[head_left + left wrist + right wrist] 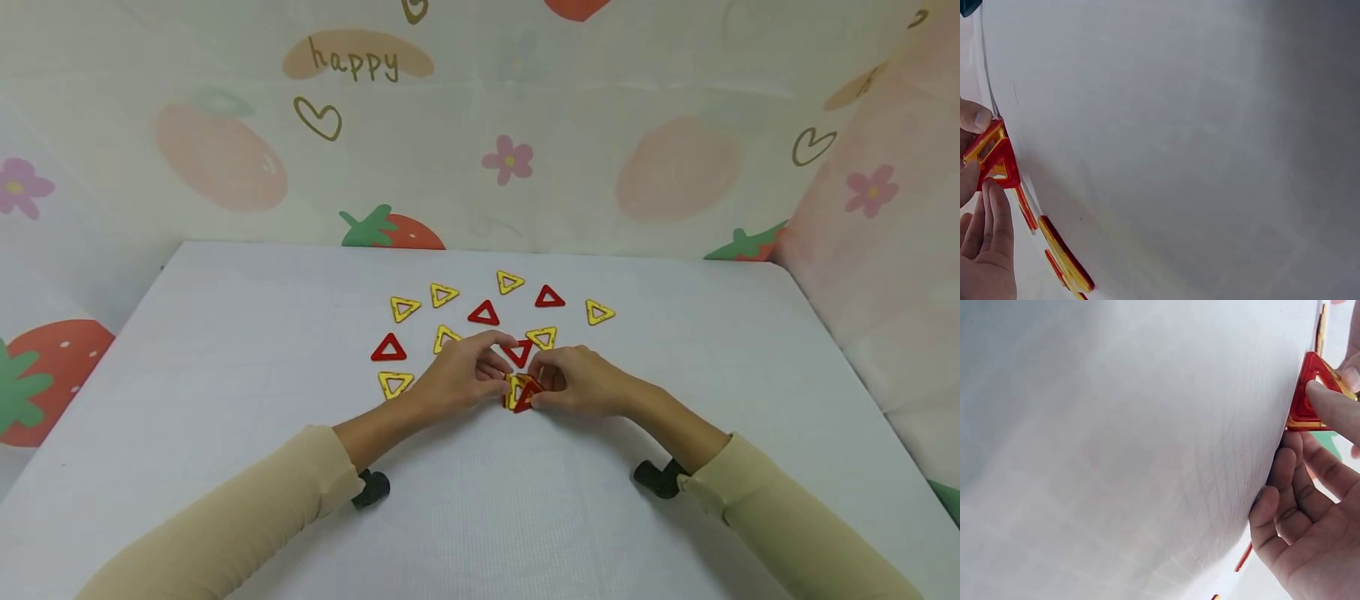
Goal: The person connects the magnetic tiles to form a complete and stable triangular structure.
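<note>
Between my two hands, near the middle of the table, stands a small cluster of red and yellow triangular tiles (516, 393), tipped up on edge and joined. My left hand (467, 371) pinches its left side, the index finger arching over toward the flat tiles behind. From the other side my right hand (581, 379) grips a red triangular tile (527, 395) of the cluster. In the right wrist view the thumb (1335, 409) presses on the red tile's face. The left wrist view shows the fingers of my left hand (991, 250) under the cluster (1002, 164).
Several loose triangles lie flat beyond my hands, among them a red one (389, 347) at left, a yellow one (599, 312) at right and another red one (517, 353) just behind the cluster. The white table (225, 317) ends at a patterned cloth (570, 167).
</note>
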Demonstrator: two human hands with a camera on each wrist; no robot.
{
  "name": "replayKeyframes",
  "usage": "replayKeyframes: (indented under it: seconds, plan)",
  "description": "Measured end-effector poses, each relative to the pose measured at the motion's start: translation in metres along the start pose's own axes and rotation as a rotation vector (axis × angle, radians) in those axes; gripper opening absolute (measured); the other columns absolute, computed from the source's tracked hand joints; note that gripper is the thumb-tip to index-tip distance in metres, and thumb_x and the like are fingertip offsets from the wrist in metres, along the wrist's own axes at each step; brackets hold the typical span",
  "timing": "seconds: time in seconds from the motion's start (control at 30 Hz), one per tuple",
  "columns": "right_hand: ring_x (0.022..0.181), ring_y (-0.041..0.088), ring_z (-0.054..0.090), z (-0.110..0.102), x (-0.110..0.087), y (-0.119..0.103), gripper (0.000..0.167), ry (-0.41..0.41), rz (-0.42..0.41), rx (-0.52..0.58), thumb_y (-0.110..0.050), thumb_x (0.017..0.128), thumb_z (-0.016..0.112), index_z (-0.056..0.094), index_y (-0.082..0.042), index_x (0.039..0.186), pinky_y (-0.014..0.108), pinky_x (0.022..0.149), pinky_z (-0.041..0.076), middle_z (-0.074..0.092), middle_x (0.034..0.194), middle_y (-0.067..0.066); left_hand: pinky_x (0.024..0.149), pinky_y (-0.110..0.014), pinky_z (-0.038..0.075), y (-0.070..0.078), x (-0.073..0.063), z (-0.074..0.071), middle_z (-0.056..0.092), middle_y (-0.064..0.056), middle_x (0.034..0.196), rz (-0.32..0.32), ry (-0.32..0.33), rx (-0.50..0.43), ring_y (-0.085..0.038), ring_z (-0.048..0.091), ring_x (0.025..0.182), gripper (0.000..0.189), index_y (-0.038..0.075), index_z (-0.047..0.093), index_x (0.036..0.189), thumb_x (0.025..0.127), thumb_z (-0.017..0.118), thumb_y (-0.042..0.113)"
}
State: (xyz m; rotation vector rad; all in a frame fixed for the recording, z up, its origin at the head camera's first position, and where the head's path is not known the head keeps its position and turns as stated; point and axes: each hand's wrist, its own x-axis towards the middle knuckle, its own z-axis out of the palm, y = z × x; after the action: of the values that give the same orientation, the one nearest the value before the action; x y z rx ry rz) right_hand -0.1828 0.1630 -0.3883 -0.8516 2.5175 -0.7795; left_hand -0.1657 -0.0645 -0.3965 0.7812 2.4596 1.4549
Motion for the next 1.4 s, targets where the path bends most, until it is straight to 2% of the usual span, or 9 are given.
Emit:
replayKeyframes:
  seconds: [0.4,1.03,1.23,1.4]
  plan:
    - [0.075,0.013,0.054,-0.0002,0.0005,-0.0019,0.020,0.002,-0.008,-0.003,-0.017,0.087,0.077,0.067,-0.010,0.102,0.028,0.069,0.049,0.060,0.078,-0.004,0.078,-0.021,0.057,0.0014,0.0038,0.0058,0.073,-0.007,0.095,0.023,0.002,-0.010,-0.013,0.070,0.084,0.052,0.000,0.056,0.130,0.083,0.079,0.002]
    - [0.075,0.013,0.055,0.0009,0.0024,-0.0012,0.024,-0.006,0.000,-0.010,-0.019,0.086,0.078,0.067,-0.010,0.106,0.028,0.070,0.050,0.061,0.079,-0.005,0.079,-0.020,0.056,0.0013,0.0047,0.0078,0.072,-0.006,0.095,0.014,0.017,-0.017,-0.014,0.069,0.084,0.051,0.001,0.057,0.130,0.084,0.078,0.003]
    - [0.075,0.012,0.055,0.0005,0.0016,-0.0006,0.021,-0.003,-0.005,-0.017,-0.019,0.087,0.078,0.066,-0.011,0.102,0.028,0.069,0.049,0.061,0.079,-0.005,0.080,-0.025,0.057,0.0010,0.0044,0.0076,0.071,-0.006,0.099,0.018,-0.002,-0.012,-0.017,0.068,0.089,0.050,0.001,0.058,0.128,0.083,0.080,0.005]
    - [0.076,0.013,0.055,0.0003,0.0005,-0.0007,0.021,-0.007,0.007,-0.008,-0.018,0.087,0.077,0.066,-0.010,0.103,0.028,0.069,0.049,0.061,0.080,-0.004,0.081,-0.029,0.057,0.0003,0.0031,0.0064,0.068,-0.006,0.105,-0.018,-0.040,0.033,-0.020,0.066,0.093,0.050,0.002,0.061,0.125,0.081,0.082,0.006]
